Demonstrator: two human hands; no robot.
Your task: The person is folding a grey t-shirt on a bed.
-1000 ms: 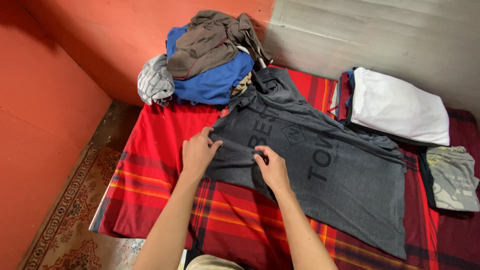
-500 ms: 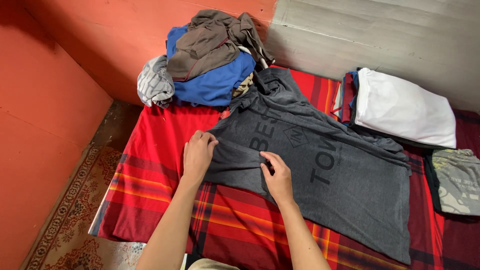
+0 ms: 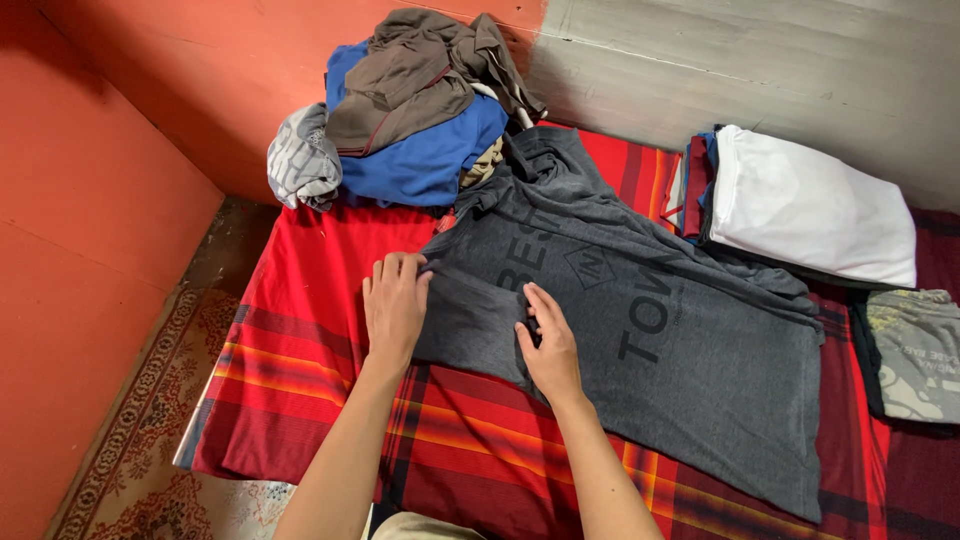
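Grey T-shirt [image 3: 640, 340] spread on red plaid blanket [image 3: 320, 330], soft, light, limp; left hand [image 3: 395, 305] and right hand [image 3: 550, 345] flat, unclenched, pressing sleeve; best gripped at hem or shoulders.

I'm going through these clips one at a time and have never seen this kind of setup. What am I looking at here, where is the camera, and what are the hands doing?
There is no machine here: one camera sits on a person's head and looks down at their own two bare arms. The left hand and right hand both rest flat on a dark grey printed cotton T-shirt, spread out on a red plaid blanket; the fingers grip nothing. At the far end lies an unfolded pile of blue, brown and grey clothes. On the right sits a folded white garment atop a small stack, with a folded grey printed shirt beside it. A patterned rug covers the floor on the left.
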